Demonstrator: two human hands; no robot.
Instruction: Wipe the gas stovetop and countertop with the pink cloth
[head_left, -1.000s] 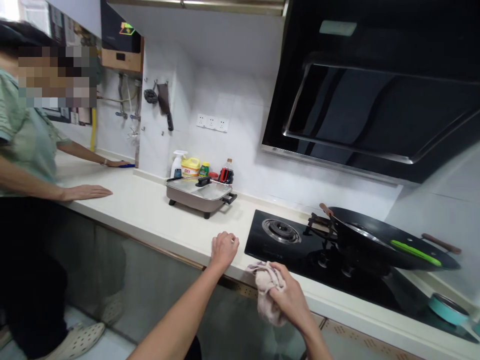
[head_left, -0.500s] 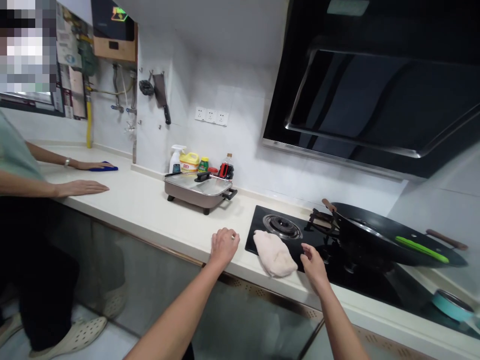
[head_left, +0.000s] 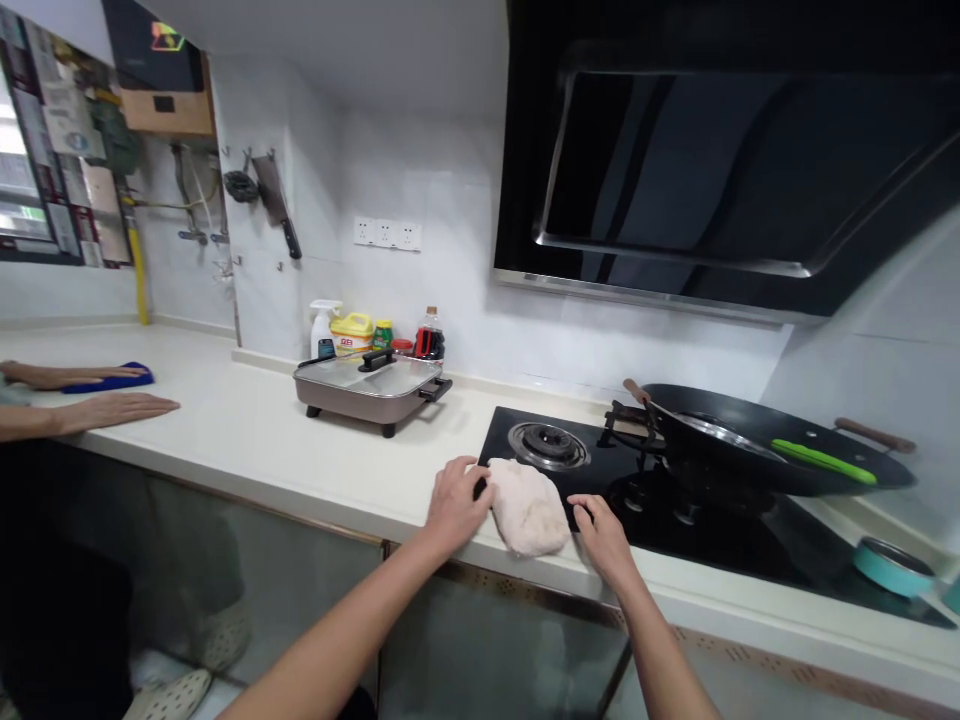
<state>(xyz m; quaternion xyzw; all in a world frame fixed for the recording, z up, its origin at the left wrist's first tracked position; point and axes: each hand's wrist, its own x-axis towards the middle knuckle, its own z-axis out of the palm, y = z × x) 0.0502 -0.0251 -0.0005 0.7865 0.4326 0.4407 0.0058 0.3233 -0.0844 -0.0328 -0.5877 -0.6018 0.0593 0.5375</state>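
A folded pale cloth point(head_left: 529, 508) lies over the front left edge of the black gas hob point(head_left: 592, 470), partly on the white counter. At the cloth's left side is my left hand point(head_left: 459, 508), fingers curved and slightly apart, fingertips at its edge. Whether they press on it is hard to see. My right hand point(head_left: 604, 538) hovers by the cloth's right side, fingers bent and spread, holding nothing. Behind my hands, the hob's left burner point(head_left: 549, 446) is bare.
A lidded electric pan point(head_left: 367, 385) stands on the counter point(head_left: 247, 400) to the left, cleaning bottles behind it. On the hob's right sits a wok point(head_left: 757, 440) with a green-handled tool. A turquoise bowl point(head_left: 892, 568) is far right. Another person's hand rests on a blue cloth point(head_left: 124, 378).
My left hand has moved right to the cloth's edge, and my right hand has come nearer its other side. The view has turned slightly to the right.
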